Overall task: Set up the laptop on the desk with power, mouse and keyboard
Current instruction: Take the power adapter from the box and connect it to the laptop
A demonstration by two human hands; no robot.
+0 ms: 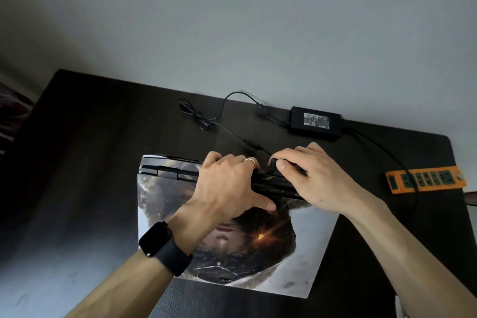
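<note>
A closed laptop (165, 204) with a printed picture on its lid lies on the dark desk (85, 162). My left hand (227, 186) grips the laptop's rear edge, fingers curled over the back and thumb on the lid. My right hand (312, 178) pinches the black power plug (274, 163) at the laptop's rear edge. The thin cable (222, 125) runs from the plug back to the black power brick (316, 122) by the wall. No mouse or keyboard is in view.
An orange power strip (426, 179) lies at the desk's right edge, with a thick black cord (387, 153) running from the brick past it. A grey wall rises right behind the desk. A loose cable loop (191, 108) lies at the back.
</note>
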